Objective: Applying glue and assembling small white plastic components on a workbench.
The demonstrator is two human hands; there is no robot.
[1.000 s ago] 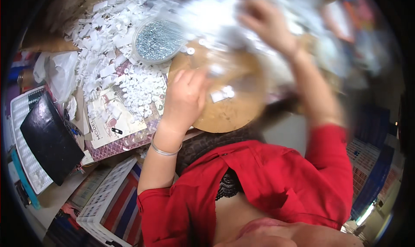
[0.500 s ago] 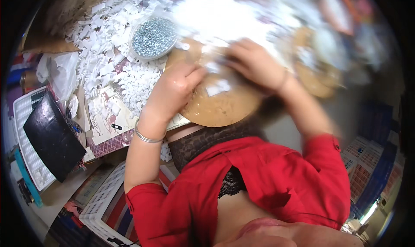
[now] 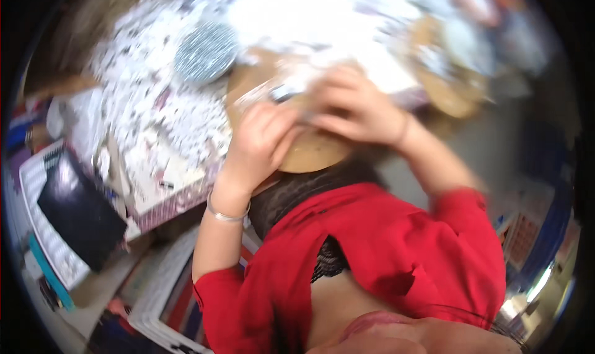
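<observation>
My left hand and my right hand come close together over a round tan board. The left fingers are bent and pressed together, tips toward the right hand. Curled and smeared by motion, the right fingers point back at the left ones. Whatever sits between the fingertips is too small and blurred to name. Beyond the hands, a round tub holds many small shiny silver metal pieces. Around it spreads a heap of small white pieces, apparently plastic.
A black object leans across a white tray at the left. Below the table's edge stands a white slatted basket. Another tan board lies to the right, and glare whitens the table's far side.
My hands have drawn closer together, the left moving slightly right and down. The view has shifted and blurred. Small white pieces seen on the board between my hands no longer show.
</observation>
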